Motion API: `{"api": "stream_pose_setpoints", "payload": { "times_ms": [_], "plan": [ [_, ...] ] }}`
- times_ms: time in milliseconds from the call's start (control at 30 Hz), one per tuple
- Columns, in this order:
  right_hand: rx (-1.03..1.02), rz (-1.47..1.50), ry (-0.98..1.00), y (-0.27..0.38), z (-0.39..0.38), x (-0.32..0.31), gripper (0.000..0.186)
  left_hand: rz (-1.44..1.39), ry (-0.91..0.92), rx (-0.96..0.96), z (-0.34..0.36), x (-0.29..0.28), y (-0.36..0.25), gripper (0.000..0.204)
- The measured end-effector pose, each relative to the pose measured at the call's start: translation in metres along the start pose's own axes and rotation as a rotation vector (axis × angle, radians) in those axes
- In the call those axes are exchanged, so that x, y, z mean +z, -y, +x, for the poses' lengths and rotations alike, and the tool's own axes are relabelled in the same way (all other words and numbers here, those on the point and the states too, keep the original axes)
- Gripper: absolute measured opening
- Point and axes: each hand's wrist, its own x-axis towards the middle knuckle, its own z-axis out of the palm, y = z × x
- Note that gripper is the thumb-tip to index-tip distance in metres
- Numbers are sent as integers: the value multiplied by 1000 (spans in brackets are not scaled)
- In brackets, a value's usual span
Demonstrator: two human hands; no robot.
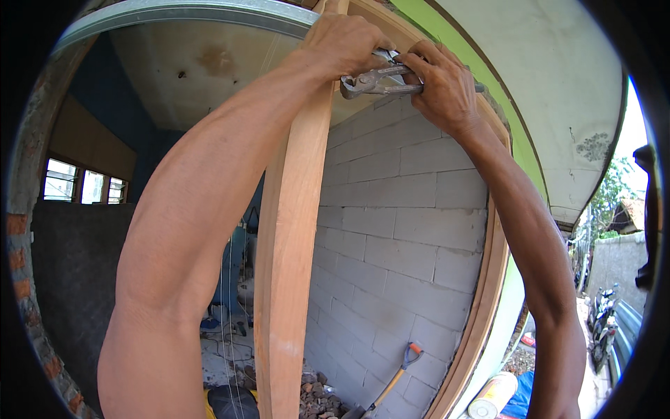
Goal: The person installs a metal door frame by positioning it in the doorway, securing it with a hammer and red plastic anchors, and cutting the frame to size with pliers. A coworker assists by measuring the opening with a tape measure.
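Observation:
Both my arms reach up to the top of a wooden post (296, 209). My right hand (447, 84) is closed on the handles of a pair of worn metal pincers (364, 84), whose jaws point left, past the post's upper end. My left hand (343, 43) is bent over the top of the post, its fingers closed together near the pincers. A small shiny bit shows at those fingertips, too little to name. Just left of this hand, a grey metal channel (188, 12) runs along the top of the opening.
A wooden frame (481, 293) edges the opening on the right, before a grey block wall (391, 216). Below stand a shovel (391, 387) and rubble (317, 398). Thin strings (225, 314) hang left of the post. Outside are a pale cylindrical container (493, 397) and a motorbike (601, 325).

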Motion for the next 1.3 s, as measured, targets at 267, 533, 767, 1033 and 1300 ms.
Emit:
{"api": "stream_pose_setpoints", "payload": {
  "times_ms": [267,533,767,1033,1300],
  "plan": [
    [1009,495,154,36,13,-2,19,-41,-30,21,-3,7,2,35],
    [1305,1386,206,21,21,-32,23,-41,-26,-2,-5,6,-4,32],
    [954,970,42,-80,57,-118,46,-47,20,-29,-12,2,-8,25],
    [739,234,460,-52,-16,-105,51,-107,-6,-11,-12,-1,-8,25],
    [145,-443,446,-31,6,-72,100,-54,-47,-2,-11,2,-11,27]
  ]
}}
